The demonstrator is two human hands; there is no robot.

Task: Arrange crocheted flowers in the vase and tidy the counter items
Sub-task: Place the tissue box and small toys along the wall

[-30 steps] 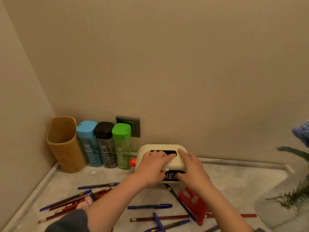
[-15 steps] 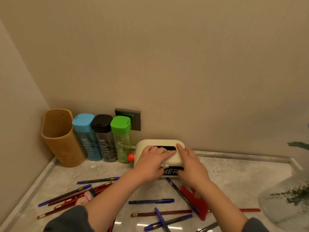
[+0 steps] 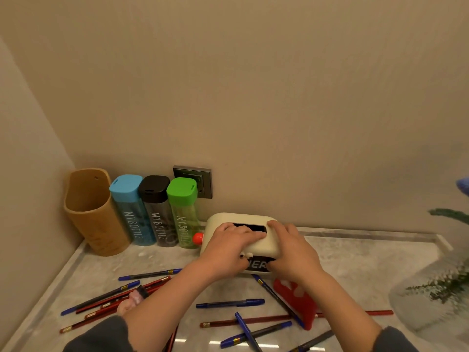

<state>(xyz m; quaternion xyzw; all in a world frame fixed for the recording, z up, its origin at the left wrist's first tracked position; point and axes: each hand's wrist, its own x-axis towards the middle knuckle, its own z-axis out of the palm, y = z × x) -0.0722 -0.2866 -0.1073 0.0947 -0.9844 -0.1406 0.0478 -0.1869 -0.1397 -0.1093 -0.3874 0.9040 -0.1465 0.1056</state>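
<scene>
Risks, as judged: the cream box (image 3: 264, 246) sat just beside the green-capped bottle (image 3: 182, 212), with its red knob (image 3: 197, 238) nearly touching it. A shove to the left could have knocked that bottle into the ones next to it. A dark pen (image 3: 266, 289) ran up to the box's front edge, under it or against it, cannot tell. Sliding the box forward could have dragged or rolled that pen. Loose pens (image 3: 229, 303) and a red object (image 3: 299, 303) lay right below both forearms, so a low pull-back could have swept them across the tabletop (image 3: 360, 265) or off its near edge. The vase (image 3: 426, 308) stood well apart at the right edge, blurred, with a crocheted flower (image 3: 464, 186) barely in view above it. A wide swing of the right elbow looked like the only threat to it. The box looked like smooth plastic, so it could have slipped if lifted by the top alone.

Hands: the left hand (image 3: 225, 250) lay over the box's top left, fingers bent across the dark window, thumb down on the front face, gripping the box. The right hand (image 3: 291, 252) covered the top right corner, fingers curved over the top, thumb on the front by the black label, also gripping it. Neither was spread flat; both were half closed round the box. The box rested at the back of the tabletop near the wall, not visibly lifted.
</scene>
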